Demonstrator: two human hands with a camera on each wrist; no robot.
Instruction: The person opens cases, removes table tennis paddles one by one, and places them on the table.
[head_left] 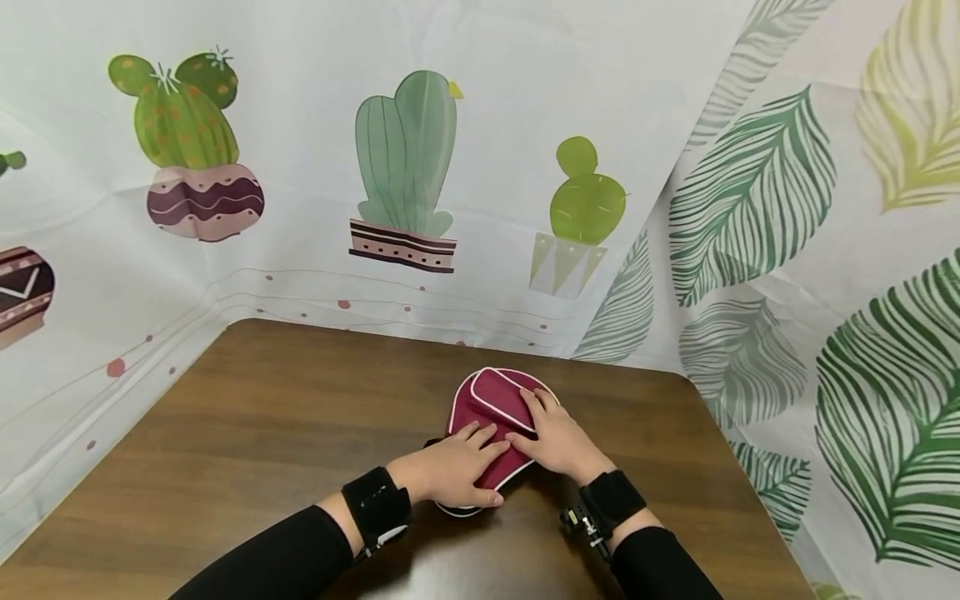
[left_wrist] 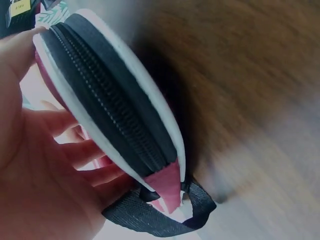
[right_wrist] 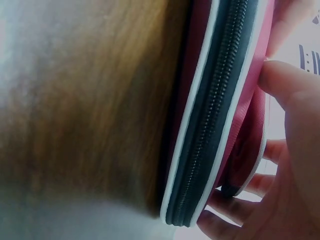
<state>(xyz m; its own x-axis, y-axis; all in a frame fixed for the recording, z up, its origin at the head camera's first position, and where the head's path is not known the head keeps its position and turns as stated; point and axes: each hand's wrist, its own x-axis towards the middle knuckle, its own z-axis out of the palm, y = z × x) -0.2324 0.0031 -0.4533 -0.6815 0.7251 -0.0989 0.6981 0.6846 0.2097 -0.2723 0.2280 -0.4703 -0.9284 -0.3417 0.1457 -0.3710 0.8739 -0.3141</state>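
A dark red table tennis paddle case [head_left: 467,408] with white piping lies on the wooden table, its round end away from me. A flap pocket [head_left: 504,397] sits on its upper face. My left hand [head_left: 457,465] rests with spread fingers on the narrower near part, thumb along the near edge. Across from it, my right hand [head_left: 558,437] lies on the right side, fingertips on the pocket and thumb close to the left fingers. The left wrist view shows a black zipper [left_wrist: 110,100], closed, and a black strap loop [left_wrist: 150,220]. Along the right side, the zipper [right_wrist: 210,120] also looks closed.
The brown wooden table [head_left: 300,400] extends around the case on all sides. Behind it hangs a white cloth [head_left: 300,100] printed with cacti, and at the right a leaf-printed cloth [head_left: 810,350]. Black bands [head_left: 377,504] wrap both wrists.
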